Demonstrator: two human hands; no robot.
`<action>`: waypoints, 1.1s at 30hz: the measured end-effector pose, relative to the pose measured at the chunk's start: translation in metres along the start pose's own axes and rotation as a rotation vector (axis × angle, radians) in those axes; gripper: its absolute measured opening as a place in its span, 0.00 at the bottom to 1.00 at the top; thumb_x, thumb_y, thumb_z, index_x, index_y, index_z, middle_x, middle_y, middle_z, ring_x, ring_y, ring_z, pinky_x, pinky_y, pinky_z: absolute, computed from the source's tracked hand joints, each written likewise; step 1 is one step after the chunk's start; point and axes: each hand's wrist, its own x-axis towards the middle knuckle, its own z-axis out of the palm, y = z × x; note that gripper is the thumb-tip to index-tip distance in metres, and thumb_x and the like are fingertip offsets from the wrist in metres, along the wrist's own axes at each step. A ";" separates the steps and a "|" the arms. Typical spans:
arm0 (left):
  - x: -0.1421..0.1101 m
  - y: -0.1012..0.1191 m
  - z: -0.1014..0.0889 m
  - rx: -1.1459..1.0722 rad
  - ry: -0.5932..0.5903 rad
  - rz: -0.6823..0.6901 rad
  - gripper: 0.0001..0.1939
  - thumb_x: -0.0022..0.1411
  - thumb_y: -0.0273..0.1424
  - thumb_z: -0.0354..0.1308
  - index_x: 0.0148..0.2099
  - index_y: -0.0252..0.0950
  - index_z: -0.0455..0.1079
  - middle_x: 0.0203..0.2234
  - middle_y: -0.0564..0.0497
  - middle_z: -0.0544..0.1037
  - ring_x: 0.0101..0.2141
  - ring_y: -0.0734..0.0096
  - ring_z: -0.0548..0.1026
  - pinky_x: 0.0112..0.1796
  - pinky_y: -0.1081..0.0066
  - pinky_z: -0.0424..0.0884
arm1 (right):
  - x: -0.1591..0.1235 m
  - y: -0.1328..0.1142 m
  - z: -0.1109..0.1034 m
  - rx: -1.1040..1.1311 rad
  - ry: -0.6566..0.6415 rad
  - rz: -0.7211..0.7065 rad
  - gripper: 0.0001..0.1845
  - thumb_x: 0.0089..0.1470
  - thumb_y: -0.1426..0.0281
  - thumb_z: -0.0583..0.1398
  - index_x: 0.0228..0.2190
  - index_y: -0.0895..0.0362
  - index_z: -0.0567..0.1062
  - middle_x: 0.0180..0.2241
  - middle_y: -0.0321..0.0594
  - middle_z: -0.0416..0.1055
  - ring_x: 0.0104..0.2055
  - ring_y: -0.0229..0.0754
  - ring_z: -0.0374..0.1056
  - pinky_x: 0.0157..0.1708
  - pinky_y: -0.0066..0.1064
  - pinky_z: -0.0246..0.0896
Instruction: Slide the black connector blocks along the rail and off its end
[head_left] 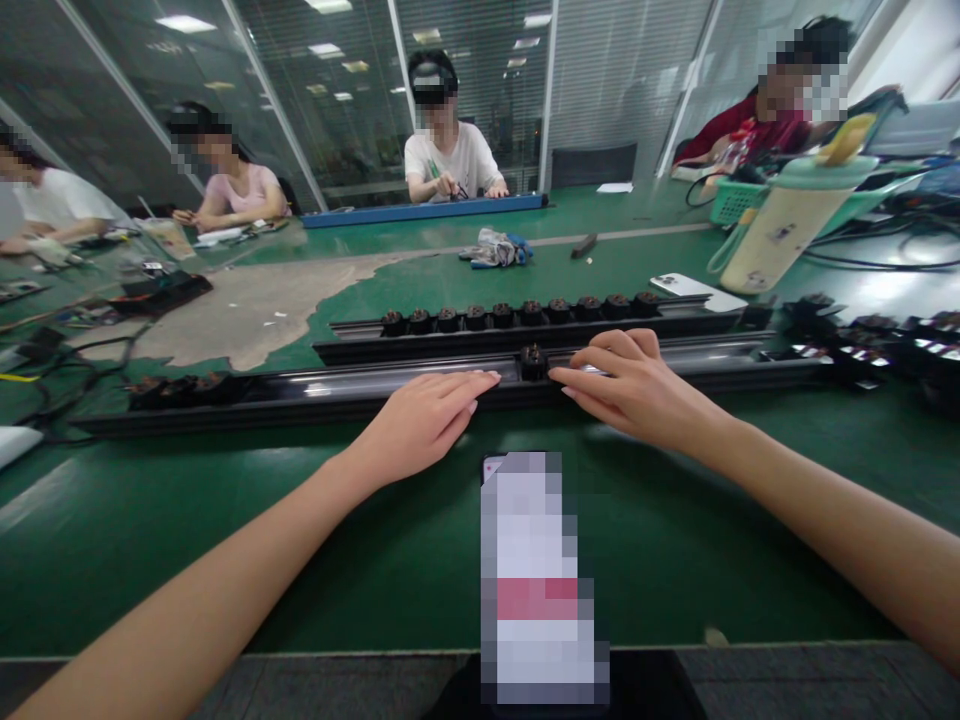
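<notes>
A long black rail [360, 388] with a shiny channel lies across the table in front of me. One round black socket module [534, 362] with metal contacts sits upright in its channel, between my hands. My left hand [427, 415] rests on the rail left of the module, fingers stretched out together, tips just short of it. My right hand [626, 385] is at the module's right side, fingers apart and slightly bent, index fingertip close to it; whether it touches I cannot tell. Neither hand grips anything visible. More dark modules [180, 388] lie at the rail's left end.
Behind is a second black rail [487, 345] with several modules in a row. A phone [536, 570] lies in front, a white phone [694, 290] and a bottle [791, 230] at right. Gloves [499, 248] and a blue rail [427, 212] are farther back. Several people sit around the table.
</notes>
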 end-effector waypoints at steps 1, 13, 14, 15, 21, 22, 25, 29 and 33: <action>0.000 0.000 0.000 0.002 -0.001 0.002 0.22 0.77 0.31 0.43 0.67 0.35 0.65 0.62 0.44 0.74 0.60 0.62 0.73 0.58 0.57 0.70 | 0.000 0.001 0.000 0.006 0.006 -0.006 0.17 0.69 0.65 0.52 0.51 0.54 0.77 0.47 0.46 0.75 0.52 0.48 0.61 0.50 0.43 0.51; 0.000 0.000 0.000 0.009 0.000 -0.004 0.21 0.77 0.31 0.43 0.66 0.34 0.65 0.60 0.44 0.75 0.58 0.60 0.75 0.57 0.56 0.71 | 0.002 0.004 0.000 0.093 0.017 -0.067 0.16 0.67 0.68 0.54 0.48 0.60 0.78 0.41 0.48 0.76 0.43 0.43 0.67 0.43 0.37 0.60; 0.000 0.001 0.000 0.009 0.000 -0.003 0.21 0.77 0.31 0.44 0.66 0.34 0.65 0.60 0.44 0.75 0.58 0.60 0.75 0.57 0.56 0.71 | 0.002 0.004 0.000 0.071 0.023 -0.075 0.16 0.67 0.68 0.54 0.47 0.60 0.79 0.41 0.48 0.77 0.43 0.43 0.67 0.42 0.37 0.60; 0.000 0.001 0.000 0.008 0.001 -0.001 0.21 0.77 0.31 0.44 0.66 0.34 0.65 0.60 0.44 0.75 0.58 0.60 0.75 0.57 0.57 0.71 | 0.002 0.004 0.000 0.052 0.031 -0.082 0.15 0.67 0.69 0.54 0.46 0.60 0.79 0.41 0.48 0.77 0.42 0.43 0.67 0.42 0.36 0.60; 0.000 0.000 0.000 0.002 0.001 -0.001 0.22 0.77 0.31 0.43 0.67 0.35 0.65 0.60 0.44 0.75 0.58 0.60 0.75 0.57 0.57 0.71 | -0.001 0.011 -0.003 0.039 0.060 -0.117 0.13 0.66 0.70 0.55 0.44 0.59 0.79 0.40 0.47 0.78 0.43 0.43 0.68 0.43 0.36 0.60; 0.000 0.000 0.000 -0.001 -0.001 -0.003 0.22 0.77 0.31 0.43 0.67 0.35 0.65 0.60 0.43 0.76 0.58 0.60 0.75 0.57 0.57 0.71 | -0.002 0.012 -0.004 0.047 0.063 -0.120 0.13 0.65 0.70 0.55 0.44 0.59 0.79 0.39 0.46 0.78 0.42 0.43 0.68 0.42 0.36 0.61; -0.001 0.000 0.000 -0.008 -0.004 -0.006 0.22 0.77 0.31 0.44 0.67 0.35 0.65 0.59 0.43 0.76 0.57 0.60 0.76 0.56 0.56 0.71 | -0.002 0.016 -0.006 0.074 0.081 -0.119 0.12 0.64 0.71 0.56 0.43 0.59 0.79 0.38 0.45 0.78 0.41 0.42 0.69 0.40 0.36 0.62; -0.001 -0.001 0.000 -0.004 0.000 -0.005 0.22 0.77 0.31 0.44 0.67 0.35 0.65 0.59 0.43 0.76 0.57 0.60 0.76 0.57 0.57 0.71 | -0.001 0.016 -0.007 0.088 0.079 -0.108 0.11 0.64 0.71 0.57 0.40 0.58 0.80 0.37 0.45 0.78 0.40 0.42 0.70 0.41 0.36 0.63; -0.001 -0.001 0.000 0.003 0.001 0.001 0.22 0.77 0.31 0.44 0.67 0.34 0.65 0.59 0.44 0.76 0.57 0.61 0.76 0.56 0.57 0.71 | -0.001 0.017 -0.006 0.112 0.074 -0.105 0.11 0.63 0.72 0.57 0.39 0.58 0.80 0.37 0.45 0.78 0.39 0.42 0.70 0.41 0.37 0.65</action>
